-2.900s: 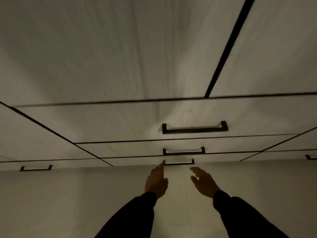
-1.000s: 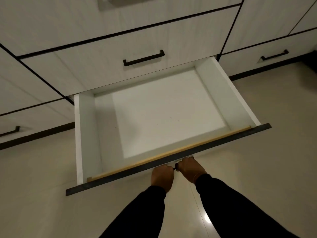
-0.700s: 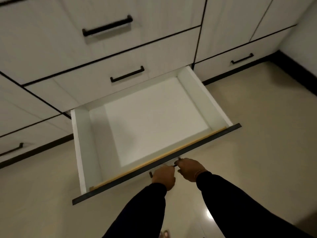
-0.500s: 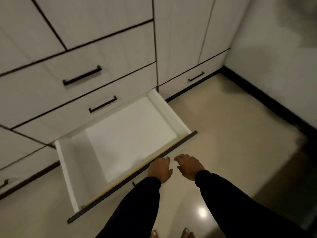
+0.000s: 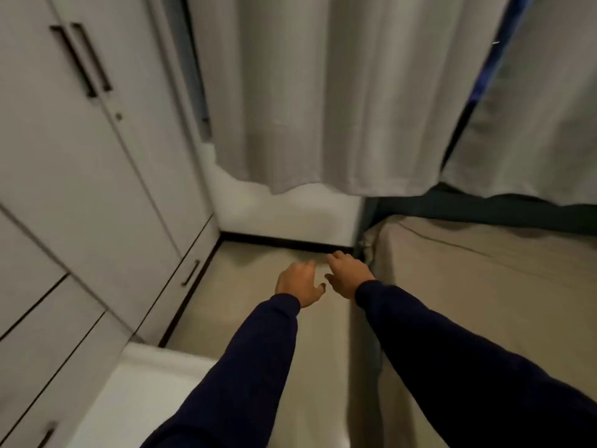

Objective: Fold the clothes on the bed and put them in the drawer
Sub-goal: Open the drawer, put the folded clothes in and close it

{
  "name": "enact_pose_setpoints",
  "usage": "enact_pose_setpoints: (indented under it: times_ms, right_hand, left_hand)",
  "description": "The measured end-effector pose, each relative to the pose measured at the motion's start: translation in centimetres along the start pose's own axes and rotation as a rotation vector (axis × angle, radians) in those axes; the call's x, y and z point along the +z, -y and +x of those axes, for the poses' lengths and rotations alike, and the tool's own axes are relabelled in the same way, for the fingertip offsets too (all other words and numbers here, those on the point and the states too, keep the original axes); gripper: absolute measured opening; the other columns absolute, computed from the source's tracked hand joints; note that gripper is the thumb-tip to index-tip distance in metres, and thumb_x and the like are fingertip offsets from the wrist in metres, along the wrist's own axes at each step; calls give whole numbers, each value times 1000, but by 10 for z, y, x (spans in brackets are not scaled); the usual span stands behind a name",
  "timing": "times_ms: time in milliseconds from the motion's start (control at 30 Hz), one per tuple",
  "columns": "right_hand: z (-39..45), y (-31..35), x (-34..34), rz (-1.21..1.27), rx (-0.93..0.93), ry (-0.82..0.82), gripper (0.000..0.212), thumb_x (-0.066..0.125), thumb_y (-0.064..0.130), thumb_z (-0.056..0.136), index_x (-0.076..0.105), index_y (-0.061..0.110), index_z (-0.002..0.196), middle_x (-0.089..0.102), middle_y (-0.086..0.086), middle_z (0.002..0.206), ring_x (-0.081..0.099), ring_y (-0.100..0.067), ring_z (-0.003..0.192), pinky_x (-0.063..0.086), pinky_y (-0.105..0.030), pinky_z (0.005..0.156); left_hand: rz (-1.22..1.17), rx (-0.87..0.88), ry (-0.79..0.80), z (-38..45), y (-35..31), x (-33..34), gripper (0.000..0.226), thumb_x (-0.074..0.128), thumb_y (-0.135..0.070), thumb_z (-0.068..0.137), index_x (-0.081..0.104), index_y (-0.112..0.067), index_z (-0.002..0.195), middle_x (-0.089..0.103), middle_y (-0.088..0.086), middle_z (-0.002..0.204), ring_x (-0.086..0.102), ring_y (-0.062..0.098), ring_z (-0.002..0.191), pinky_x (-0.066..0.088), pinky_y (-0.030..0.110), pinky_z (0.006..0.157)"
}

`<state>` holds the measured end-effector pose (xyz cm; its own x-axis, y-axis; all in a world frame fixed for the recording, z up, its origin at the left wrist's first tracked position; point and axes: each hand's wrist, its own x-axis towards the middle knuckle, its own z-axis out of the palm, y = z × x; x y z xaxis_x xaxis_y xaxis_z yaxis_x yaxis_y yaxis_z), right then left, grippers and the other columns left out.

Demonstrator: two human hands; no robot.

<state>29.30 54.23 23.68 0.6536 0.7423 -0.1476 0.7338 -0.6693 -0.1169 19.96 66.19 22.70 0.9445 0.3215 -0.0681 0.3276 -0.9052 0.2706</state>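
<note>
My left hand (image 5: 298,282) and right hand (image 5: 347,274) are both out in front of me, close together but not touching, fingers loose and holding nothing. They hang over the bare floor (image 5: 258,276) between the wardrobe (image 5: 80,176) and the bed (image 5: 484,286). The drawer (image 5: 142,383) stands pulled out at my lower left; only its white inside and far wall show, and I can see nothing in it. The bed runs along my right, its near corner just beside my right hand, covered in a tan sheet. I can't see any clothes on the part of the bed that shows, so they must lie further along it, out of view. Grey curtains (image 5: 323,92) hang past the head of the bed.

I judge I am at the very start: drawer ready, nothing folded yet. The main risk is that open drawer. It juts into the narrow strip of floor beside the bed, low and behind my line of sight once I face the bed, so I could catch a shin on it or trip when I step back with a folded pile. A stumble would shake the folds loose. The dim light makes the drawer's edge harder to spot.
</note>
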Motion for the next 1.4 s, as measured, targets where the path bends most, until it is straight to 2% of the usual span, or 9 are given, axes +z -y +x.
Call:
enact_pose_setpoints:
  times_ms: [133, 200, 367, 567, 767, 1000, 1200, 1300, 1400]
  right_hand:
    - [-44, -77, -56, 19, 267, -112, 37, 51, 22, 100, 47, 11, 135, 54, -14, 132, 58, -36, 113, 50, -43, 89]
    - [-76, -115, -73, 20, 387, -154, 42, 52, 24, 100, 45, 11, 140, 54, -14, 134, 59, -37, 113, 51, -44, 89]
    - [-186, -195, -87, 95, 698, -252, 47, 54, 30, 101, 41, 15, 144, 49, -10, 141, 57, -34, 117, 51, -45, 92]
    - [-378, -266, -70, 138, 1138, -305, 45, 51, 31, 103, 42, 15, 143, 49, -9, 141, 56, -30, 118, 50, -40, 95]
    - [-549, -292, -18, 282, 1463, -359, 46, 53, 31, 102, 42, 13, 142, 49, -9, 141, 56, -28, 119, 50, -39, 95]
    - [-729, -312, 59, 522, 1740, -439, 51, 57, 32, 99, 41, 14, 144, 46, -8, 147, 50, -25, 130, 44, -36, 105]
    - [-829, -336, 149, 715, 1934, -583, 52, 62, 32, 97, 45, 11, 141, 54, -8, 140, 53, -22, 125, 43, -29, 100]
    - [-860, -364, 222, 841, 1995, -628, 52, 65, 32, 95, 47, 10, 138, 56, -9, 137, 54, -23, 123, 45, -29, 101]
    - [-873, -390, 283, 946, 2035, -670, 56, 66, 35, 95, 45, 10, 139, 55, -12, 139, 54, -22, 124, 43, -27, 101]
  left_hand:
    - [38, 253, -1, 45, -83, -29, 52, 61, -49, 91, 53, -15, 128, 64, 8, 121, 60, 28, 111, 52, 39, 85]
    - [60, 372, 4, 59, -129, -35, 53, 60, -50, 91, 52, -15, 129, 64, 9, 121, 60, 29, 111, 52, 39, 84]
    - [66, 588, 49, 61, -249, -27, 65, 60, -51, 90, 46, -15, 142, 58, 10, 136, 54, 29, 125, 49, 41, 98]
    - [84, 950, 125, 2, -422, 13, 64, 61, -52, 90, 46, -16, 140, 60, 6, 133, 57, 26, 120, 50, 39, 92]
    - [72, 1169, 242, -88, -552, 71, 64, 60, -53, 90, 47, -15, 140, 61, 4, 131, 59, 24, 116, 52, 37, 90]
    - [74, 1268, 490, -205, -664, 159, 70, 60, -54, 91, 41, -16, 146, 56, 4, 139, 56, 23, 123, 49, 34, 96]
    - [101, 1250, 689, -252, -739, 263, 67, 64, -57, 87, 49, -14, 136, 62, 6, 128, 61, 21, 112, 52, 32, 89]
    - [112, 1248, 778, -261, -778, 339, 69, 66, -54, 87, 48, -13, 140, 60, 6, 133, 59, 22, 118, 48, 28, 89]
    - [94, 1209, 841, -259, -812, 412, 79, 69, -54, 86, 41, -13, 147, 54, 6, 142, 54, 23, 127, 46, 28, 97]
